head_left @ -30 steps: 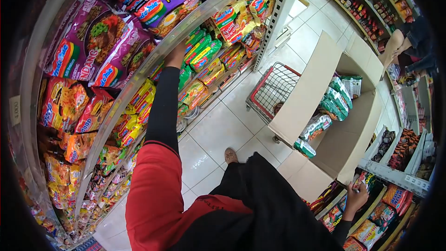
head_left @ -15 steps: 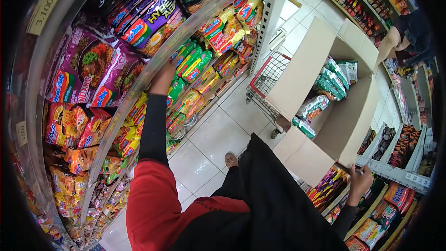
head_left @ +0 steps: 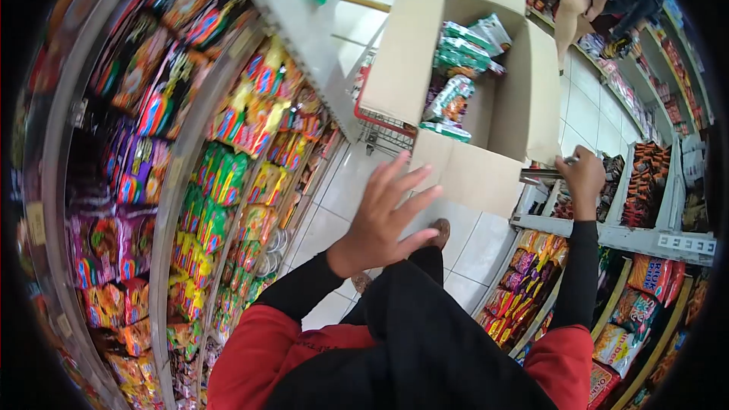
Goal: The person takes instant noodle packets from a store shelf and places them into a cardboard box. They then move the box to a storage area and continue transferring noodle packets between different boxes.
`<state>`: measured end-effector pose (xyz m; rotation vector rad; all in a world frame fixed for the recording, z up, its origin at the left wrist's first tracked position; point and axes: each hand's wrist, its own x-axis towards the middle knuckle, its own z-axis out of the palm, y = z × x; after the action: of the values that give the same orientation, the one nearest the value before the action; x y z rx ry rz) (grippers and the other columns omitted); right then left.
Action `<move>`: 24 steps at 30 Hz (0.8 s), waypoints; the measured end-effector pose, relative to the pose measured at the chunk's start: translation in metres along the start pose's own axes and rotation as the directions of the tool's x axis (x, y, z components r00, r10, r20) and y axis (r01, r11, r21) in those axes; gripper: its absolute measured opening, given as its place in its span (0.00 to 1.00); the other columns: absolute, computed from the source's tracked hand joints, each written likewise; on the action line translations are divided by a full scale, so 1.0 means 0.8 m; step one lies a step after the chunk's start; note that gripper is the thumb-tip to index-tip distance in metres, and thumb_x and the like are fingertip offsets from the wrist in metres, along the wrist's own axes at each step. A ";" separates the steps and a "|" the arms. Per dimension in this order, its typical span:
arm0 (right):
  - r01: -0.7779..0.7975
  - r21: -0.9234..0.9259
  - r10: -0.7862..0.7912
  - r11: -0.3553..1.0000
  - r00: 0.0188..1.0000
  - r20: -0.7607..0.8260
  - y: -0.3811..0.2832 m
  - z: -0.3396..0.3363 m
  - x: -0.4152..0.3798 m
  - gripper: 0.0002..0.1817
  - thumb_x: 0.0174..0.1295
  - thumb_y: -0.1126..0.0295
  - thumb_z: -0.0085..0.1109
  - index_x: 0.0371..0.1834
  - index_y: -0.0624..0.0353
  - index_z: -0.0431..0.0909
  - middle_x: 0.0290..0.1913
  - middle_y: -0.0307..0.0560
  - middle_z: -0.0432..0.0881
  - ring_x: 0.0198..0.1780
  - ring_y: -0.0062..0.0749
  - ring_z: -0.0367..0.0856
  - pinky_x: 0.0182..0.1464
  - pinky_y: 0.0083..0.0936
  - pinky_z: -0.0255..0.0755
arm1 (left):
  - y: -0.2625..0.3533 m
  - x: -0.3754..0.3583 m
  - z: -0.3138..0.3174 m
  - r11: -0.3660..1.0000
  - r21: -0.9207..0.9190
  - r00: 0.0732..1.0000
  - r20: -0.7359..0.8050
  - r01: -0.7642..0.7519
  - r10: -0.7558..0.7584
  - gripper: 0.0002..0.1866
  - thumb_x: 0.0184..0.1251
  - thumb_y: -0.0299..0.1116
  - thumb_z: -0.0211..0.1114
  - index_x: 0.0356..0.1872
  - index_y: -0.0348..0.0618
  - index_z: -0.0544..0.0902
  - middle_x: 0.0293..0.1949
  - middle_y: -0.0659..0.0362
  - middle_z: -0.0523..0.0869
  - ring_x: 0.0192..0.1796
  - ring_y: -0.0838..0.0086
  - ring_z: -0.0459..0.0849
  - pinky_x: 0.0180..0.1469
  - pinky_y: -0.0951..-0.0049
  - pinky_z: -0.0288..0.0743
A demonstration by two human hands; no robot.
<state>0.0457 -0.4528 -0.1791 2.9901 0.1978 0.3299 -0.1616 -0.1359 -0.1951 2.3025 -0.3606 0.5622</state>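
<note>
left hand [head_left: 383,216] held in mid-air, fingers spread, empty, near cardboard box [head_left: 463,159] of noodle packets [head_left: 454,99]; right hand [head_left: 583,176] closed on shelf rail [head_left: 607,231]; restocking step judged in hand; next reach into box calls for clean packet grasp

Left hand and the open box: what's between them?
In the head view only bare floor tiles show between the left hand and the box; nothing else lies there.

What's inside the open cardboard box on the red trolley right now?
The open brown cardboard box holds green-and-white snack packets, piled against its far side. The near wall covers the bottom, so how deep the pile goes cannot be seen. Neither hand is in it.
</note>
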 end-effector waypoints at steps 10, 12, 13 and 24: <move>0.034 0.127 -0.024 0.991 0.997 -0.073 0.020 0.048 0.188 0.17 0.40 0.55 0.69 0.21 0.55 0.76 0.19 0.49 0.79 0.22 0.45 0.80 0.24 0.38 0.72 | -0.126 0.251 0.178 0.826 0.465 0.914 0.080 0.319 -0.399 0.31 0.38 0.52 0.74 0.45 0.45 0.79 0.64 0.50 0.65 0.71 0.40 0.46 0.63 0.30 0.43; 0.040 0.158 -0.036 0.987 0.999 -0.027 0.028 0.057 0.226 0.16 0.39 0.55 0.69 0.21 0.55 0.76 0.18 0.48 0.78 0.22 0.44 0.79 0.23 0.37 0.71 | -0.143 0.282 0.198 0.815 0.449 0.893 0.074 0.367 -0.443 0.28 0.36 0.50 0.76 0.39 0.45 0.80 0.64 0.50 0.65 0.71 0.38 0.46 0.62 0.30 0.44; 0.083 0.178 -0.075 0.980 0.996 -0.053 0.036 0.064 0.248 0.16 0.39 0.55 0.69 0.20 0.55 0.76 0.18 0.48 0.78 0.21 0.43 0.79 0.23 0.36 0.71 | -0.153 0.294 0.211 0.836 0.418 0.913 0.035 0.355 -0.405 0.26 0.36 0.47 0.77 0.35 0.44 0.80 0.63 0.50 0.66 0.70 0.38 0.46 0.62 0.31 0.45; 0.254 0.177 -0.235 0.951 0.964 -0.122 0.094 0.133 0.467 0.22 0.39 0.54 0.70 0.14 0.57 0.67 0.14 0.49 0.71 0.19 0.47 0.72 0.21 0.37 0.63 | -0.238 0.446 0.292 0.879 0.357 0.949 -0.104 0.316 -0.299 0.21 0.36 0.35 0.78 0.31 0.40 0.78 0.56 0.49 0.74 0.63 0.30 0.60 0.59 0.46 0.64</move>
<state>0.4394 -0.4849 -0.1938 3.0874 0.6404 0.4560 0.2923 -0.2023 -0.2812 2.6314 0.1527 0.5547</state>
